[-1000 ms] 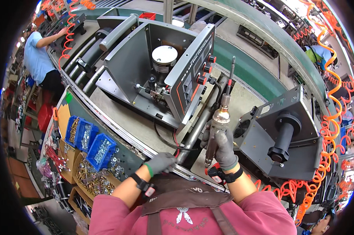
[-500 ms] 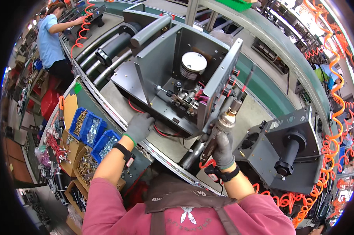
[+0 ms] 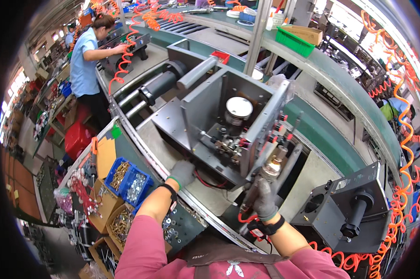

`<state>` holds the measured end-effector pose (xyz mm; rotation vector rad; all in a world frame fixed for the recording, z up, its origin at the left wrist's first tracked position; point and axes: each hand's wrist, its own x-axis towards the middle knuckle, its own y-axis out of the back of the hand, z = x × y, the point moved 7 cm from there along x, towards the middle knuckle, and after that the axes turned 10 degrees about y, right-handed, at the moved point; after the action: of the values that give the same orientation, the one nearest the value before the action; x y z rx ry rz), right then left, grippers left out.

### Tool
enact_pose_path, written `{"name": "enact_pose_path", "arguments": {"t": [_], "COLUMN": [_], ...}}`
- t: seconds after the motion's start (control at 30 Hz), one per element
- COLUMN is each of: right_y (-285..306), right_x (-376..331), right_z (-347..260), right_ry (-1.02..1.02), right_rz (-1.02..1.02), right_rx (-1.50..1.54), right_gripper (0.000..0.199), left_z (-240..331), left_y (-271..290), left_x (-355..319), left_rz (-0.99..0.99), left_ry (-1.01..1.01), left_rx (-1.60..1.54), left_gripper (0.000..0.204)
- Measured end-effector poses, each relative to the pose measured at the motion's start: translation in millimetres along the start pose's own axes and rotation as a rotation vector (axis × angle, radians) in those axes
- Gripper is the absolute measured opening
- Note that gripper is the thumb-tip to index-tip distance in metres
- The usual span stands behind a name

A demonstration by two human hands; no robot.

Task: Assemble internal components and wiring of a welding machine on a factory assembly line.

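Note:
In front of me on the line stands a dark grey metal housing (image 3: 209, 114), open at the top, with a white-topped cylinder (image 3: 239, 109) and brass-coloured fittings inside. My left hand (image 3: 182, 173), in a grey glove, is at its near lower edge beside a red cable (image 3: 201, 179). The fingers look curled, but what they hold, if anything, is hidden. My right hand (image 3: 265, 203), gloved too, is wrapped round a power driver (image 3: 271, 168) with a worn metal head. The driver points away from me along the housing's right side, its tip close to red-tipped fittings (image 3: 284, 135).
Blue bins of screws (image 3: 135, 188), loose washers (image 3: 171, 228) and cardboard boxes (image 3: 100, 223) lie at my left. A second grey housing (image 3: 344, 209) stands right, near coiled orange air hoses (image 3: 396, 204). A person in light blue (image 3: 86, 69) works far left; a green crate (image 3: 293, 43) sits behind.
The view has tilted up, so the housing and both hands sit lower in the picture. My left hand stays at the housing's near edge, and my right hand keeps hold of the driver.

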<state>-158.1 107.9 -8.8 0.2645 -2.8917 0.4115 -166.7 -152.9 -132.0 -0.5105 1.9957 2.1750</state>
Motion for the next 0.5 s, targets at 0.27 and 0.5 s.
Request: {"name": "enact_pose_path", "arguments": {"t": [0.27,0.5], "right_y": [-79.9,-128.8], "right_x": [55.0,75.6], "right_z": [25.8,28.0], "right_ry": [0.018,-0.101], "right_rz": [-0.068,-0.210], "right_rx": [0.021,-0.039], "right_gripper": [0.055,0.055], "left_z": [-70.7,-81.9], "left_y": [22.1,105.5], "left_x": [10.7,-34.8], "left_rz": [0.228,0.292], "left_ry": [0.334,0.123], "left_rx": [-0.178,-0.652], "left_gripper": [0.031,0.041]}}
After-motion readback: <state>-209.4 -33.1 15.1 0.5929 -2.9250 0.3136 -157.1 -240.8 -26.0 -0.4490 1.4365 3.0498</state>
